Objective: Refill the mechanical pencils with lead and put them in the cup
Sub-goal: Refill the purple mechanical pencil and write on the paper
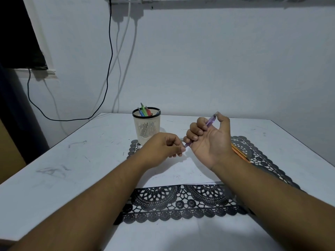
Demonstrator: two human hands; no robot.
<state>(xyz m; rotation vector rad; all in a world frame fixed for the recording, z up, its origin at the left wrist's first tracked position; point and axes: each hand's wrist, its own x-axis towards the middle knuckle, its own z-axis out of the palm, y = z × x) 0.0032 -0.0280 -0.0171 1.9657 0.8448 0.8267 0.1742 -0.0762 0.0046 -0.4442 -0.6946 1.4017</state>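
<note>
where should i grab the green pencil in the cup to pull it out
Pinch the green pencil by its top end, coming straight down from above. It stands nearly upright, and only that end clears the cup rim, with the blue and red ones crowded close beside it.

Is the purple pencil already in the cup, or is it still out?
Out. The right hand grips the purple pencil above the table, to the right of the cup, which holds three other pencils.

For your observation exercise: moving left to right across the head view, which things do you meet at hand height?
Cream slotted plastic pencil cup → left hand → translucent purple mechanical pencil in the right hand → orange pencils on the black lace mat.
</note>
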